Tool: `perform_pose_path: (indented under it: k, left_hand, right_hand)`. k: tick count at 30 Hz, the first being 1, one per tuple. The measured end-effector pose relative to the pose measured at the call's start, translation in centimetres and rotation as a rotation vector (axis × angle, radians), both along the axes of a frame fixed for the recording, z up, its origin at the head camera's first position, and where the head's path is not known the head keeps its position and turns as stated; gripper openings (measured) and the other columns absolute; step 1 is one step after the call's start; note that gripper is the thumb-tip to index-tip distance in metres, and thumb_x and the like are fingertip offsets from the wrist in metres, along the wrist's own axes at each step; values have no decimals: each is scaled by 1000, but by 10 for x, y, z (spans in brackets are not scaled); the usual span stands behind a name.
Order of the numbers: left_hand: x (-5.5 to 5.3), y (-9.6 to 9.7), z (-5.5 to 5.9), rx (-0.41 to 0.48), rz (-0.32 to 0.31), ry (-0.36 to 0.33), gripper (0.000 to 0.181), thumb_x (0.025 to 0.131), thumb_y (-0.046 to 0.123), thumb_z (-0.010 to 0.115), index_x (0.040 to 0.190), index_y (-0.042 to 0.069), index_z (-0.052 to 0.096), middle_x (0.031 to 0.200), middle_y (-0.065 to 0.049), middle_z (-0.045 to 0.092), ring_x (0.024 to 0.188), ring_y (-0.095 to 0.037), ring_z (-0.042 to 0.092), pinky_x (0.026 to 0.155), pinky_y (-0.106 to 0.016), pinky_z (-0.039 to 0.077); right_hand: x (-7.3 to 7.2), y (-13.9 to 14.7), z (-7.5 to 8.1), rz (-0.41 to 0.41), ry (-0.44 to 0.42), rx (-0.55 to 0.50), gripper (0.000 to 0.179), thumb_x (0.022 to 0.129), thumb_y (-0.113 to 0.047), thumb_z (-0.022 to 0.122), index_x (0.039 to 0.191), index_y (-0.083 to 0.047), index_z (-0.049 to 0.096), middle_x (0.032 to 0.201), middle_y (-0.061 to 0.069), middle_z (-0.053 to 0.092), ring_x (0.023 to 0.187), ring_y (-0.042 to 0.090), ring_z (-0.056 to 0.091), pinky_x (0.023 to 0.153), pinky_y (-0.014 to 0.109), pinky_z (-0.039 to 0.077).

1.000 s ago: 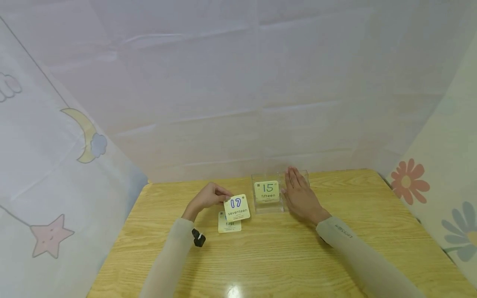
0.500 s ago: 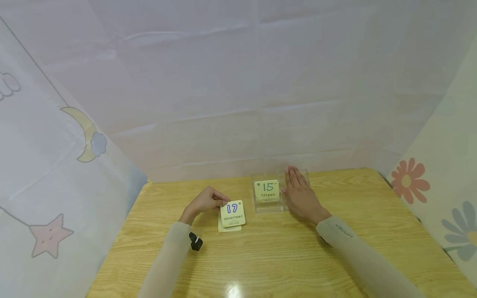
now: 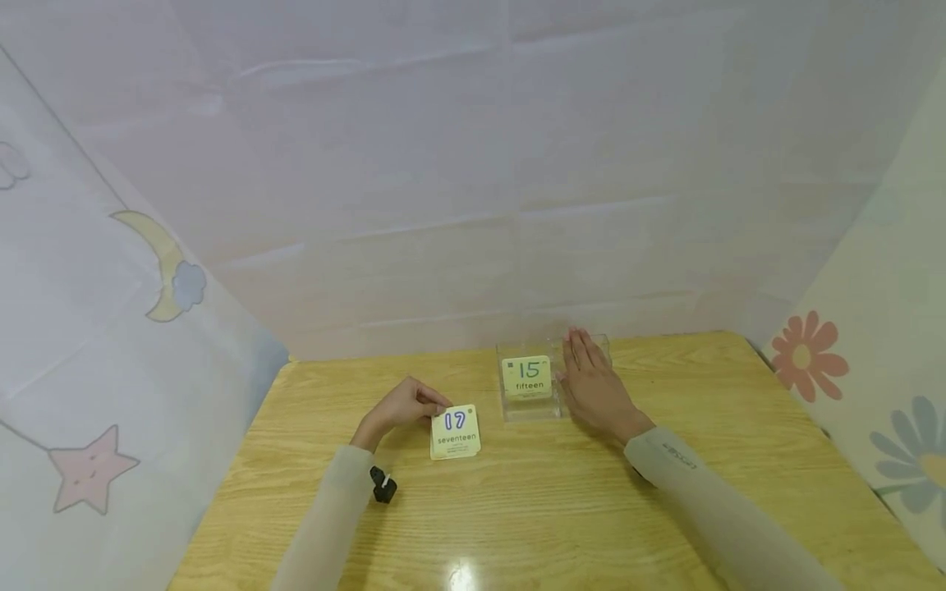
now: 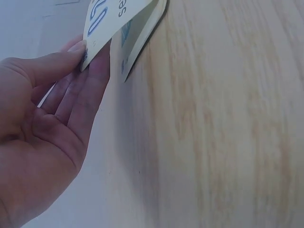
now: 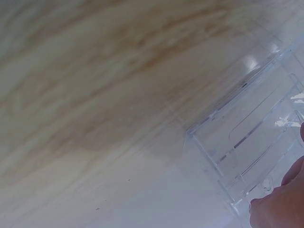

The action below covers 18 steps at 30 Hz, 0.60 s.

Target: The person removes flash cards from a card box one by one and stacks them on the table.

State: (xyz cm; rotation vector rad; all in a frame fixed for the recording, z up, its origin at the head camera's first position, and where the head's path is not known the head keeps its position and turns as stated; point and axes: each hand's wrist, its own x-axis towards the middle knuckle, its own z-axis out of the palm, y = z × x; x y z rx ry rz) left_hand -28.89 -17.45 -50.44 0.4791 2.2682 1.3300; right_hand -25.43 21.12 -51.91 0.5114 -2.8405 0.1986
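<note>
My left hand [image 3: 405,407] pinches a pale yellow "17 seventeen" card [image 3: 456,440] at its upper left corner, thumb on the printed face. In the left wrist view the card [image 4: 111,21] slants over a second card [image 4: 145,40] on the table, a narrow gap showing between them. From the head view the upper card hides nearly all of the lower one. My right hand [image 3: 597,387] rests with straight fingers on the right part of a clear plastic holder [image 3: 532,414]. A "15 fifteen" card [image 3: 528,377] stands in the holder's left part.
The wooden table [image 3: 562,509] ends at a pale cloth backdrop [image 3: 414,189] close behind the holder. Cloth sides printed with a star [image 3: 94,468] and flowers [image 3: 805,357] flank it. A small black clip [image 3: 383,484] hangs at the left cuff.
My left hand has brought the seventeen card down and leftward onto the "first" card, which is now covered. The right hand has stayed on the holder.
</note>
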Motion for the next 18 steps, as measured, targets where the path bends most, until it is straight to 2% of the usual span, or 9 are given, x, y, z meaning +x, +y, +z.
perform_pose_path:
  k: [12,18]
  left_hand:
    - [0,-6,-7,4,16,-22,21,102,1,65,117,-3,78,123,-23,76,104,-27,79,86,-37,67]
    - [1,-5,-7,-85,25,62,19,100,5,68,112,5,83,121,-17,79,103,-19,77,86,-31,65]
  right_hand:
    - [0,0,1,7,31,-7,69,113,-28,43,161,15,18,172,34,13,162,50,13,133,62,20]
    - [0,-1,-1,15,46,-23,69,112,-27,46,160,16,21,171,35,15,161,51,14,132,63,22]
